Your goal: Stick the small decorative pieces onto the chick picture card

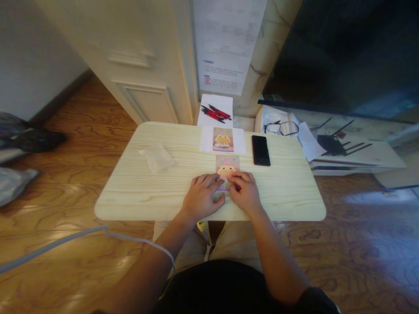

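A pinkish picture card (227, 162) with a yellow cartoon figure lies on the table, its lower part covered by my fingers. My left hand (203, 197) rests on the card's left side, fingers stretched out and thumb apart. On the right side, my right hand (245, 192) has its fingers curled in against the card; whatever is between the fingertips is too small to tell. Just beyond lies a similar printed picture (223, 139) on a white sheet (240, 141).
A crumpled clear plastic bag (159, 158) lies on the table (131, 196) at left, a black phone (261, 150) at right. Several red-and-black pens (216, 114) lie on paper behind the table. A router (331, 145) and a TV (347, 56) are at right. A grey cable (65, 240) crosses my left arm.
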Action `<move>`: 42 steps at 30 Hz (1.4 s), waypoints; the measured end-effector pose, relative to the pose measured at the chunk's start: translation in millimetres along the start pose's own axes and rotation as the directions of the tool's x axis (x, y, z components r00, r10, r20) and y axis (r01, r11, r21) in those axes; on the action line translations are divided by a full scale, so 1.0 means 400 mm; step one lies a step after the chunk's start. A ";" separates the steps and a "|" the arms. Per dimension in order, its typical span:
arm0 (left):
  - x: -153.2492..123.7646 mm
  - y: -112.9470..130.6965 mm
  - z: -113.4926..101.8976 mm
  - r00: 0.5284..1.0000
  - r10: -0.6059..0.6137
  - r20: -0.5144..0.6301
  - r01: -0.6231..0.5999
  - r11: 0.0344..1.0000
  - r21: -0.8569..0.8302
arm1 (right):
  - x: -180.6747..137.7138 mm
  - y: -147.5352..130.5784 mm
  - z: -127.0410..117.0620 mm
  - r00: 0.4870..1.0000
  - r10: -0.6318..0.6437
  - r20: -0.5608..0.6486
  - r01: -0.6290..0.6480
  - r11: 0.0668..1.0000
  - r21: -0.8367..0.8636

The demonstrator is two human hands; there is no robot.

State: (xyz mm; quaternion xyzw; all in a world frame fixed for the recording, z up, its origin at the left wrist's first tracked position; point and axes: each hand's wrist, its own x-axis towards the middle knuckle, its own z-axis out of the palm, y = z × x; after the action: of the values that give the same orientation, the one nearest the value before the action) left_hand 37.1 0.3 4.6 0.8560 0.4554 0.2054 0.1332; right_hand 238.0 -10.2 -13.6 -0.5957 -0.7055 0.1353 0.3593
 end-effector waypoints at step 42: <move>-0.007 -0.009 0.005 1.000 0.008 0.001 -0.008 1.000 -0.009 | 0.000 0.004 0.003 0.999 -0.034 -0.021 0.034 0.999 0.016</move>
State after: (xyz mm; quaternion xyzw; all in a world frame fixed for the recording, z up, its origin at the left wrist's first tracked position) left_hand 34.0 -0.3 0.9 0.8572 0.4511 0.2077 0.1364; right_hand 238.4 -9.5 -15.7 -0.5819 -0.7108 0.1286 0.3737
